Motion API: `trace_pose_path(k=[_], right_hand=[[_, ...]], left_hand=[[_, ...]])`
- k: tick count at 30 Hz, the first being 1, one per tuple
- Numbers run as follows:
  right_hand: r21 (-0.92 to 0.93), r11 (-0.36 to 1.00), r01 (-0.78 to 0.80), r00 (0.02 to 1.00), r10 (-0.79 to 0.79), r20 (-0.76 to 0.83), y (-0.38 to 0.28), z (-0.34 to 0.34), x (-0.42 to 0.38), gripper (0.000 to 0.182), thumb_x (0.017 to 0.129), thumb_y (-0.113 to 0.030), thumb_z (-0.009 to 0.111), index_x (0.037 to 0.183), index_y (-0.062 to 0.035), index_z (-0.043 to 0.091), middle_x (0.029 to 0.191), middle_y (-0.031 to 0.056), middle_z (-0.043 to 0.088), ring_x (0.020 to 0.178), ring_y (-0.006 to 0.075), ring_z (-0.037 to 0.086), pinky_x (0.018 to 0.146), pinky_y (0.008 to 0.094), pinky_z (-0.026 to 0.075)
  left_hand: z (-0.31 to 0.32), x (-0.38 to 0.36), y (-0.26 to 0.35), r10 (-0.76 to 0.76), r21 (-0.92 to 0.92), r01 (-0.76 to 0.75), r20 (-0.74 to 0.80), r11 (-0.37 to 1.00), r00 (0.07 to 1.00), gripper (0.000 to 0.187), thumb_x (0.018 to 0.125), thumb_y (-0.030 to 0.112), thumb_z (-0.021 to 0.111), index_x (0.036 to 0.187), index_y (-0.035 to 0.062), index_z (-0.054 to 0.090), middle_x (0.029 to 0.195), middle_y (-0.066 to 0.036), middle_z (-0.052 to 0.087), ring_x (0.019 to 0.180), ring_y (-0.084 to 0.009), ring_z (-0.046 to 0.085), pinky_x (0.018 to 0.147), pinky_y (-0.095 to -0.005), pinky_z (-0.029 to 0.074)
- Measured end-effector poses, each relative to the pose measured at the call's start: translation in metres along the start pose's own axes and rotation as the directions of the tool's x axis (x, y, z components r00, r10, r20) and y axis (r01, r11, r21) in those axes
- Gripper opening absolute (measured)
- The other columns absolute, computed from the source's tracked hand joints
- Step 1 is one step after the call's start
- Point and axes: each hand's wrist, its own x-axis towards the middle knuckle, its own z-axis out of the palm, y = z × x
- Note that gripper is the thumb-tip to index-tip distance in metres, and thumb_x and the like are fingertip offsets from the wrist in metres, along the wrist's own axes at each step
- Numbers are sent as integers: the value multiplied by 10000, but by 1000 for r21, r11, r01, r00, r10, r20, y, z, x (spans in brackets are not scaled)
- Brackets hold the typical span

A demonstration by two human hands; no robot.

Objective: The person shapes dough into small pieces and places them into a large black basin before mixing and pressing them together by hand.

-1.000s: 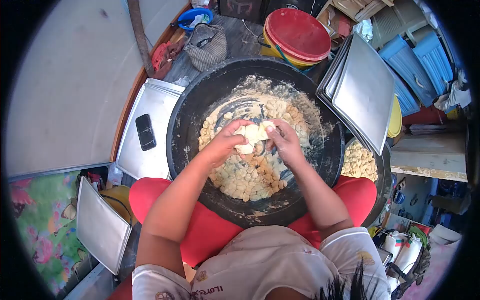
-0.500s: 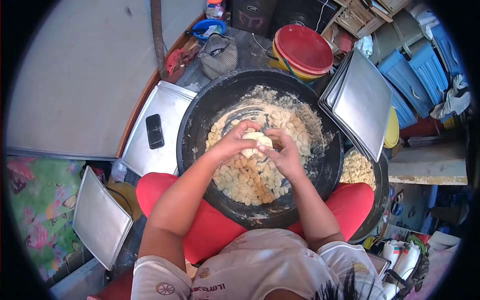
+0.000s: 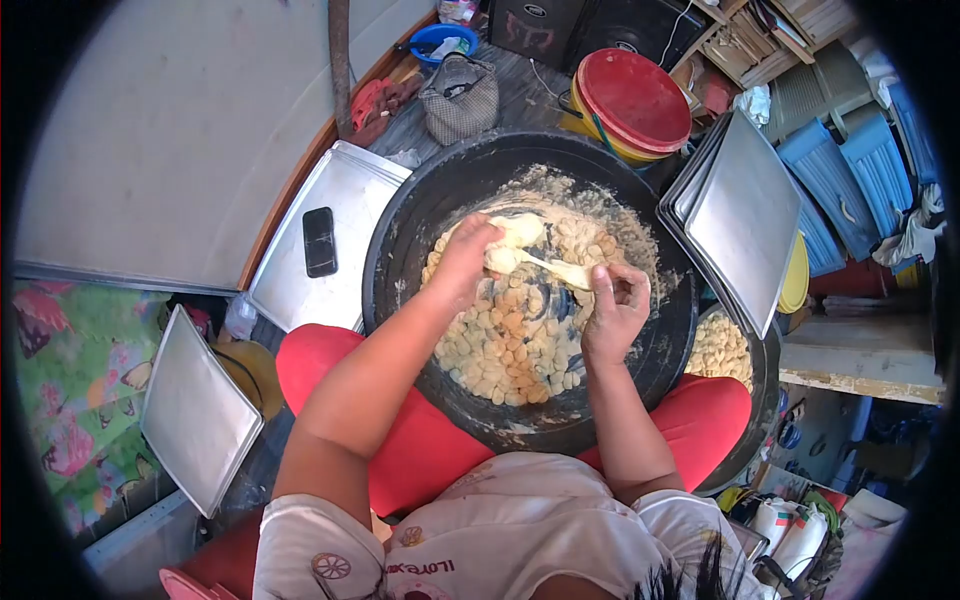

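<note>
A lump of pale dough [image 3: 518,232] is held in my left hand [image 3: 468,262], its fingers wrapped round the lump's left side. From it a thin strand stretches right to a smaller piece of dough [image 3: 572,273], pinched between the thumb and fingers of my right hand [image 3: 615,310]. Both hands are above a large round black tub [image 3: 375,270]. Many small flattened dough pieces [image 3: 500,345] lie in the tub, dusted with flour; some look browner than others. Loose flour coats the tub's far and right inner side.
Metal trays [image 3: 330,225] lie at the left with a phone [image 3: 320,242] on top. More stacked trays [image 3: 745,215] lean at the right. Behind the tub stand red and yellow tubs [image 3: 630,105] and a checked bag [image 3: 460,100]. A second tub [image 3: 765,400] holds more dough pieces.
My hands have moved apart, right hand to the right. The dough, one lump between both hands before, is now pulled into two parts joined by a strand. The view has shifted slightly.
</note>
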Motion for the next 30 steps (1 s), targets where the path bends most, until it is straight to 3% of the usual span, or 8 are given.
trace_pose_path(k=[6, 9, 12, 14, 17, 19, 25, 30], right_hand=[[-54, 998, -18, 996, 23, 88, -5, 0, 10, 155, 833, -74, 639, 949, -17, 554, 906, 46, 549, 774, 99, 519, 726, 222, 430], [-259, 953, 157, 937, -61, 345, -5, 12, 8, 239, 843, -112, 630, 1049, -11, 560, 946, 82, 555, 798, 142, 549, 774, 243, 440], [-335, 936, 105, 913, 42, 405, -9, 26, 3, 311, 843, -123, 625, 1124, -11, 554, 1002, 116, 569, 856, 180, 578, 807, 271, 451], [-396, 915, -83, 836, 280, 472, -2, 22, 4, 315, 852, -123, 610, 1139, -8, 551, 1057, 135, 570, 909, 185, 585, 812, 294, 469], [-374, 919, -126, 845, 297, 445, 12, 11, 14, 274, 869, -93, 574, 1124, 2, 551, 1086, 138, 566, 916, 160, 584, 781, 283, 492], [-245, 944, -223, 851, 311, 424, 13, 7, 16, 218, 889, -56, 526, 1094, 16, 543, 1074, 137, 570, 897, 153, 585, 765, 267, 503], [147, 985, -91, 995, 82, 63, 11, 5, 18, 233, 903, -19, 470, 1131, 14, 442, 1053, 143, 564, 980, 175, 540, 829, 310, 480], [464, 866, -185, 979, 202, 12, 0, -15, 42, 263, 929, -138, 457, 1177, -54, 433, 1130, 141, 521, 989, 228, 541, 831, 350, 467]], left_hand=[[-1, 4, 5, -8, -59, 9, 24, 998, 1000, 157, 870, 191, 497, 989, 90, 479, 890, -49, 598, 681, -117, 576, 490, -225, 419], [6, 0, -5, -45, 9, 44, 163, 999, 986, 207, 890, 257, 516, 1010, 91, 487, 890, -29, 594, 700, -101, 567, 520, -214, 427], [10, -9, -2, -100, 182, 50, 277, 982, 956, 262, 902, 324, 530, 1024, 94, 498, 859, -2, 582, 700, -77, 552, 531, -201, 420], [8, -12, 2, -167, 320, 65, 301, 945, 939, 266, 915, 322, 527, 1038, 87, 500, 805, 11, 567, 679, -64, 534, 522, -202, 410], [4, -4, -7, -115, 362, -2, 303, 932, 946, 249, 928, 283, 509, 1053, 68, 489, 794, -17, 591, 670, -73, 541, 544, -215, 429], [7, -3, -11, -79, 340, -37, 321, 940, 944, 248, 934, 273, 496, 1061, 60, 482, 793, -38, 605, 672, -79, 551, 561, -217, 440], [9, -2, -4, -83, 261, 2, 298, 965, 951, 213, 946, 225, 473, 1060, 46, 463, 815, -77, 625, 705, -101, 581, 630, -222, 465], [-3, 8, -6, -5, 266, -21, 95, 964, 995, 161, 939, 170, 477, 1034, 42, 457, 893, -74, 596, 711, -97, 573, 619, -240, 489]])
